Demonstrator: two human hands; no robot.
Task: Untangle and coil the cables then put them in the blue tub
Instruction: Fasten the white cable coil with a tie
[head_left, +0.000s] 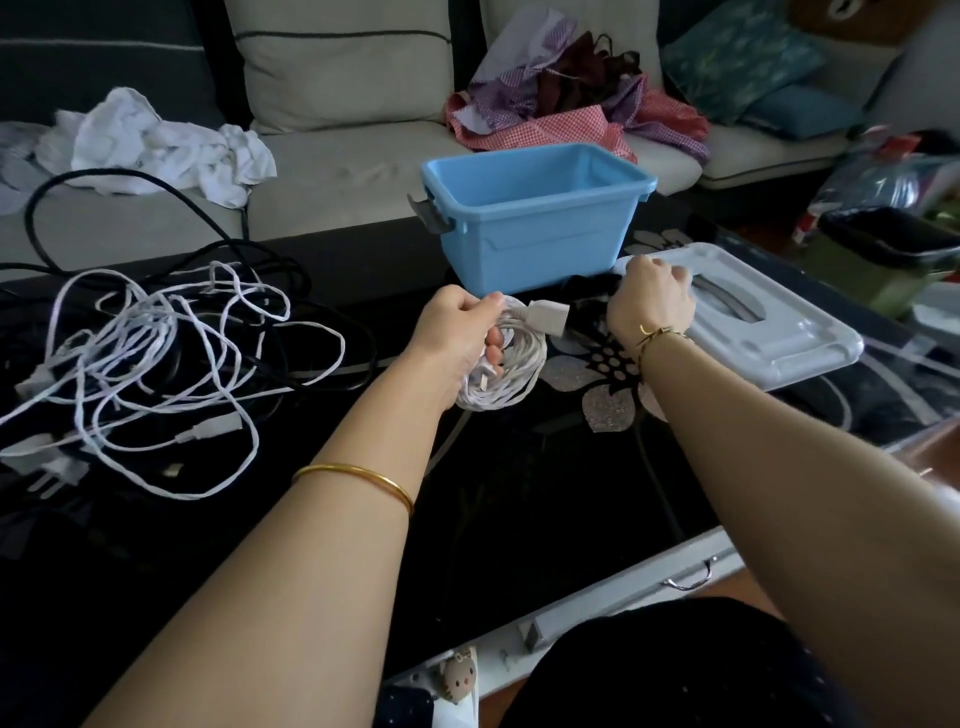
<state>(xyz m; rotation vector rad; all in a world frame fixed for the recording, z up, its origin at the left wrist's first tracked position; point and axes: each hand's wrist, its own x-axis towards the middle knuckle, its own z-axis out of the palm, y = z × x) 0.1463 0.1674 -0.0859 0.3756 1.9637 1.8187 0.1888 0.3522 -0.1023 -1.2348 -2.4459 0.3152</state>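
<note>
A wound coil of white braided cable (522, 366) is gripped in the left hand (460, 332) just before the open blue plastic tub (519, 249), while the right hand (652, 306) is curled beside the flat grey plastic lid (779, 345), its hold impossible to tell; the loops are best kept pinched together until lowered inside.

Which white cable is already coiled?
The white coil gripped by the left hand, wound into a tight bundle; the loose white cable sprawls tangled among black cables.
</note>
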